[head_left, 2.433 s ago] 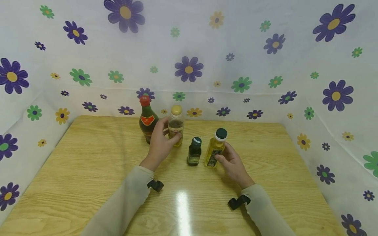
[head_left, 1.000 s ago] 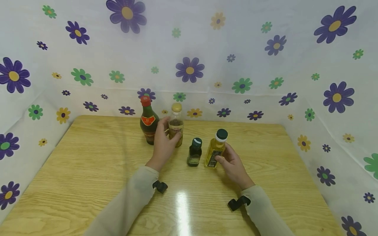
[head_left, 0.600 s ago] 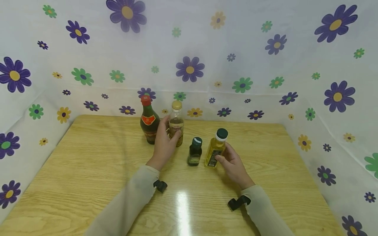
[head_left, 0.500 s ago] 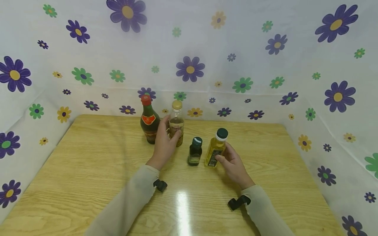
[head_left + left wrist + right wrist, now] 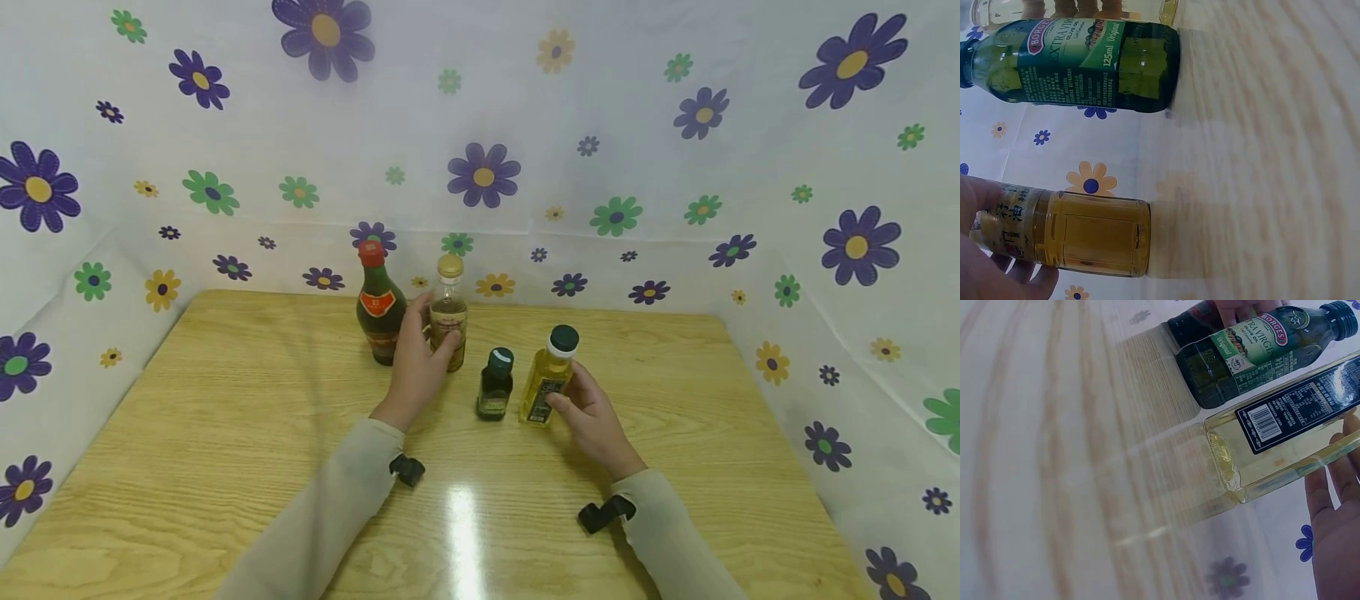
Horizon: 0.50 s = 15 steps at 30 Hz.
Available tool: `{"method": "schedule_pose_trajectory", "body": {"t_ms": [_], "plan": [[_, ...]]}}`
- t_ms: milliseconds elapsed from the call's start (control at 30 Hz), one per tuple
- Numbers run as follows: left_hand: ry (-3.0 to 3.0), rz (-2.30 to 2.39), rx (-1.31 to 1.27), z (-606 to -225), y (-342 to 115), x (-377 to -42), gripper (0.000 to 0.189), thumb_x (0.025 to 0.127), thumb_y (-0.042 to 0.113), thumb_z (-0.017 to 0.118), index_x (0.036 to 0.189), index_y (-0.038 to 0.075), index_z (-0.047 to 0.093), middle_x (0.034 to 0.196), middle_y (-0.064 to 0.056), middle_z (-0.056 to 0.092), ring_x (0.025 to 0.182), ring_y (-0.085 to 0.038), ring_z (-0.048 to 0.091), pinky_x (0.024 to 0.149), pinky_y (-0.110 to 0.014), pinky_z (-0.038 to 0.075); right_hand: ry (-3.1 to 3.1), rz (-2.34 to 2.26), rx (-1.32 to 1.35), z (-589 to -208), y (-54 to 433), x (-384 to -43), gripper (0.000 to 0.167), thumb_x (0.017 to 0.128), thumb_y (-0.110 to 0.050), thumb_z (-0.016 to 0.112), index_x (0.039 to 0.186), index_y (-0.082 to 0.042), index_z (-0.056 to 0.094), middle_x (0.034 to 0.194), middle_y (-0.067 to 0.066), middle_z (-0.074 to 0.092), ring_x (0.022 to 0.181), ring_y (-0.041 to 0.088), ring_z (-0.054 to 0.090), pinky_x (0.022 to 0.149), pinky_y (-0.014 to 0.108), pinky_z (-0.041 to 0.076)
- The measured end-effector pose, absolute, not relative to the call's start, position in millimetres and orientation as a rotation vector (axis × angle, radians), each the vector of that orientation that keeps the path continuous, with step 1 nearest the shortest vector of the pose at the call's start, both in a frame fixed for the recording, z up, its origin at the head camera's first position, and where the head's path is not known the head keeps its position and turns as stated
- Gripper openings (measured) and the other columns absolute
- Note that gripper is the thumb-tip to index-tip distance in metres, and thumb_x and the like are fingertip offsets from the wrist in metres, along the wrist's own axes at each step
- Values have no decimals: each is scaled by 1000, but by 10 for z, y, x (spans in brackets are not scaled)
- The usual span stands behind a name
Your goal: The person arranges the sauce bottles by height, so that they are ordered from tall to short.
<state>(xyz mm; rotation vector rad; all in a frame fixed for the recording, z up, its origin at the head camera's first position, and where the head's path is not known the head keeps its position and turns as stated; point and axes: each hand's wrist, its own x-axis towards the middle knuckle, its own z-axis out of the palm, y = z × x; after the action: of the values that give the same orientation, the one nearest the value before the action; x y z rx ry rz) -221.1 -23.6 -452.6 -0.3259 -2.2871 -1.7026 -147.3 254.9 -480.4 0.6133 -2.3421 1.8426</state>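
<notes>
In the head view, my left hand (image 5: 416, 362) grips a slim clear bottle of amber oil (image 5: 448, 307) with a yellow cap, fingers behind and thumb across the front. Its base (image 5: 1100, 236) meets the tabletop in the left wrist view. My right hand (image 5: 596, 421) holds a square clear bottle of yellow oil (image 5: 542, 379) with a dark green cap, thumb at the black label (image 5: 1300, 409). This bottle leans slightly to the right in the head view. A small dark green olive oil bottle (image 5: 495, 392) stands between them, untouched.
Left of the yellow-capped bottle stands a taller dark bottle (image 5: 378, 312) with a red cap, close to my left fingers. All are on a wooden table (image 5: 225, 433). White cloth (image 5: 540, 192) printed with flowers rises behind the table and along both sides.
Over the last couple of seconds my left hand shifts slightly right, and the yellow cap rises as that bottle comes more upright. My right hand and its bottle stay nearly still.
</notes>
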Motion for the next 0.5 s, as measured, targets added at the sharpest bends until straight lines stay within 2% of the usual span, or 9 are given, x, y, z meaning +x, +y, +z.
{"method": "schedule_pose_trajectory", "body": {"t_ms": [200, 500], "plan": [[-2286, -1692, -324, -4529, -227, -2211, 68, 102, 13, 67, 159, 11, 30, 153, -15, 43, 139, -32, 47, 113, -53, 45, -2332, 1850, 618, -4790, 2546, -1464, 58, 105, -1, 56, 159, -8, 36, 150, -6, 50, 135, 4, 51, 110, 18, 42], [-2274, -1684, -335, -4548, -219, -2212, 68, 102, 13, 66, 159, 11, 29, 154, -14, 42, 140, -31, 46, 111, -53, 46, -2337, 1864, 602, -4785, 2546, -1464, 58, 105, -3, 56, 159, -7, 35, 152, 1, 49, 135, 3, 50, 110, 18, 42]]}}
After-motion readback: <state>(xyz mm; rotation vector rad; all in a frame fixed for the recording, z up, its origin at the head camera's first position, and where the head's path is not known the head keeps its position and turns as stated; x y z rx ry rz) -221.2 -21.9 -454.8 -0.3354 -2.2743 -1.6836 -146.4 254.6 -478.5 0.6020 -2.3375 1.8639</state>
